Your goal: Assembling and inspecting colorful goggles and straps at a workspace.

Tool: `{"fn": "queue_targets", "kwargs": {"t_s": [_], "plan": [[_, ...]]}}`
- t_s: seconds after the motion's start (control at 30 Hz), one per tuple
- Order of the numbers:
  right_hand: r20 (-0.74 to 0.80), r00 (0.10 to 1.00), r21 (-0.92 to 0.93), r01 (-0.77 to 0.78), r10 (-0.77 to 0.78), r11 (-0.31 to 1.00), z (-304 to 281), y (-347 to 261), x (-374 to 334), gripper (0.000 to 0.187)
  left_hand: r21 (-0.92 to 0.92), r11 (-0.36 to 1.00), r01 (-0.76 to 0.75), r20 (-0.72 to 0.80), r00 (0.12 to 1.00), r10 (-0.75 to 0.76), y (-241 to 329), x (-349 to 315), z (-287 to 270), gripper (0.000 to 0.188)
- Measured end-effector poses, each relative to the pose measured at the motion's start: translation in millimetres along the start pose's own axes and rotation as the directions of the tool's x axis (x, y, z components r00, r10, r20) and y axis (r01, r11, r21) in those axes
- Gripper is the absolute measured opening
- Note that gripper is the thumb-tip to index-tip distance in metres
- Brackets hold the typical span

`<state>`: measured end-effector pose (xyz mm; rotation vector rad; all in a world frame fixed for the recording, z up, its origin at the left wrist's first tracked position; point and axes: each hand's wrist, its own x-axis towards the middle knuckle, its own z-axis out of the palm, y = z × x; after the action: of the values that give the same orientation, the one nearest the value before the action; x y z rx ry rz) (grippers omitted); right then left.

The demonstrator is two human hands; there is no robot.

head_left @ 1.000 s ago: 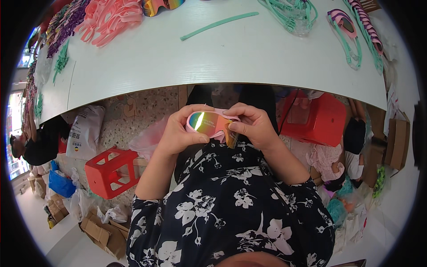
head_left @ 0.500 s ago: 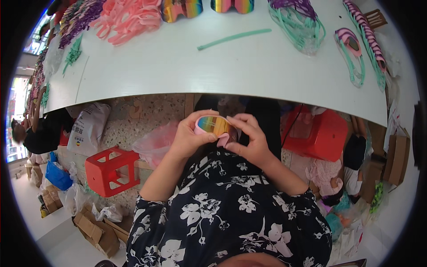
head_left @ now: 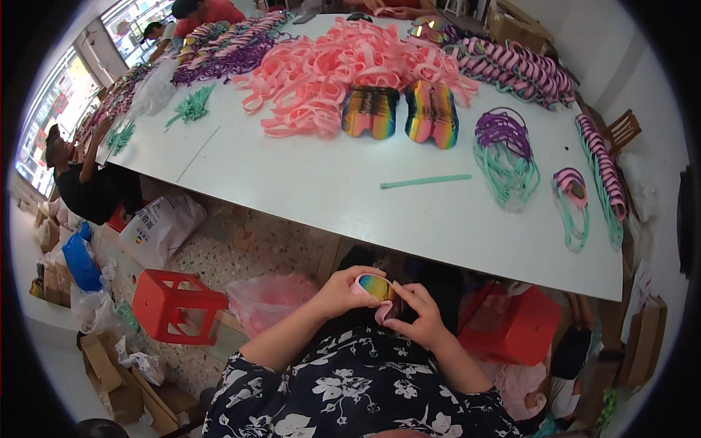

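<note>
Above my lap, just off the table's near edge, both hands hold a pair of swim goggles with a rainbow mirrored lens (head_left: 374, 286) and a soft pink frame (head_left: 385, 312). My left hand (head_left: 337, 293) is closed round the left side, fingers behind and thumb in front. My right hand (head_left: 421, 315) grips the other end, its thumb by a folded flap of the pink frame. Part of the lens is hidden by the right fingers. On the table lie two stacks of rainbow lenses (head_left: 370, 113) and a big heap of pink frames (head_left: 321, 69).
The white table (head_left: 292, 197) carries a mint strap (head_left: 427, 182), a purple-and-mint strap bundle (head_left: 504, 157), one strapped goggle (head_left: 572, 191) and rows of finished goggles (head_left: 600, 171). Red stools (head_left: 171, 306) stand on both sides below. A pink plastic bag (head_left: 270, 303) is left of my lap. Other people sit around the table.
The view has tilted up, so more of the table shows and everything sits lower in the picture. Both hands keep hold of the goggles, with the pink flap still folded at the right.
</note>
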<state>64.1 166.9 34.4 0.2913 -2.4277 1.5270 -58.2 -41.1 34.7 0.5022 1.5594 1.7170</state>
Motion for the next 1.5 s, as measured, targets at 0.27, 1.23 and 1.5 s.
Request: {"fn": "queue_targets", "kwargs": {"t_s": [0.27,1.23,1.5], "plan": [[0.080,0.997,-0.016,-0.003,0.004,1.000,-8.0,-2.6,1.7,0.067,0.597,0.709,-0.376,0.265,0.926,0.269,30.8,6.5,-23.1,0.057],[0.500,0.845,0.802,-0.534,0.190,0.265,-15.3,41.3,0.9,0.069,0.776,0.407,-0.482,0.358,0.868,0.345,18.6,-4.9,8.0,0.043],[0.387,0.892,0.897,-0.423,0.232,0.128,-8.9,50.5,-17.5,0.059,0.777,0.441,-0.450,0.283,0.875,0.393,9.3,0.7,9.3,0.038]]}}
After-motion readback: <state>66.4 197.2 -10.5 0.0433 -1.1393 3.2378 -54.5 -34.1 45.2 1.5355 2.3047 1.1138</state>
